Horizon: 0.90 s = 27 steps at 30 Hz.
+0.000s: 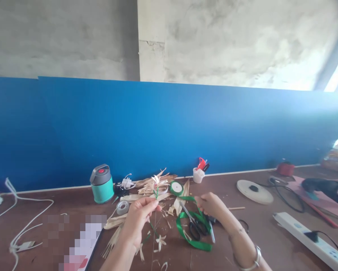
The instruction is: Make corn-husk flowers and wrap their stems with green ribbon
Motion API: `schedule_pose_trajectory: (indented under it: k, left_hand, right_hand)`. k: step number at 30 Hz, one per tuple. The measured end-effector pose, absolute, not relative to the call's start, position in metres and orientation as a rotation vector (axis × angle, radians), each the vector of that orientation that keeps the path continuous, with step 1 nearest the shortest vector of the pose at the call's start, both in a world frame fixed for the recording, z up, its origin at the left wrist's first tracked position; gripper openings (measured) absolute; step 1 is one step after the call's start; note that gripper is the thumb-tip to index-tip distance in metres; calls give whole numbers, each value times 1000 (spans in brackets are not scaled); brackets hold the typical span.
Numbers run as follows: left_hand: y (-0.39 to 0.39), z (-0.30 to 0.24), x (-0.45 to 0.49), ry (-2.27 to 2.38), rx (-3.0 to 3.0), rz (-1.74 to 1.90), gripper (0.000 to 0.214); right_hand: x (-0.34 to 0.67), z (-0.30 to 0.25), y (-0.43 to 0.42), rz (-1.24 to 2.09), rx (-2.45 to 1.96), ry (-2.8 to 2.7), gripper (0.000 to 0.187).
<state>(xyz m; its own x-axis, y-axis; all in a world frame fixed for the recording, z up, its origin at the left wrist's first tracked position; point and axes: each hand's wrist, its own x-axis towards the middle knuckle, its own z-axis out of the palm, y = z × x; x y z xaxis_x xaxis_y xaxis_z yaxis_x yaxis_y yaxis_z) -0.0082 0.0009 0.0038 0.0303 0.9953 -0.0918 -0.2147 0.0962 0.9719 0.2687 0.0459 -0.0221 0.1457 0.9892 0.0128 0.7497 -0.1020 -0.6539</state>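
My left hand [140, 215] is closed in a pinch on the green-wrapped stem of a small husk flower [156, 180], which stands upright above the fingertips. To its right, my right hand [211, 205] is closed on a green ribbon [194, 245], with a loose loop hanging below onto the table. A ribbon spool [176, 188] with a white centre lies between and beyond the hands. Black-handled scissors [195, 227] rest inside the ribbon loop. Pale dried husks [152, 184] are heaped behind my left hand, and a cut husk flower [160, 242] lies in front.
A roll of clear tape [122, 207] and a teal flask [101, 184] stand left. A white cup [198, 175] holds red-handled tools by the blue partition [169, 128]. Rightward are a round white lid [254, 192] and a power strip [307, 237]. White cables [25, 222] lie far left.
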Motion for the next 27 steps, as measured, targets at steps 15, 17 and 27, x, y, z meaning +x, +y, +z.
schedule_pose_trajectory:
  k: [15, 17, 27]
  left_hand:
    - [-4, 1, -3, 1113, 1106, 1207, 17]
    - [-5, 2, -2, 1109, 1103, 1213, 17]
    - [-9, -1, 5, 1112, 1090, 1281, 20]
  right_hand:
    - [309, -80, 18, 204, -2266, -1732, 35]
    - [315, -76, 21, 203, -2220, -1630, 23]
    - [220, -30, 1, 415, -1372, -1167, 28]
